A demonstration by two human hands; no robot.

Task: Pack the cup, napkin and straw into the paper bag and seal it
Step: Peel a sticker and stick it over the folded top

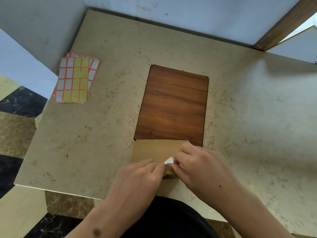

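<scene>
A brown paper bag (147,151) lies flat near the table's front edge, its top folded over. A small white sticker with a red border (169,160) sits on the fold. My left hand (137,174) pinches the bag's fold from the left, fingertips at the sticker. My right hand (202,167) presses on the bag from the right, with thumb and forefinger at the sticker. The cup, napkin and straw are not visible.
A wood-grain board (173,103) lies on the beige marble table (85,143) just behind the bag. Sheets of red-bordered stickers (75,78) lie at the far left. Grey walls stand behind and to the left. A dark patterned floor shows at left.
</scene>
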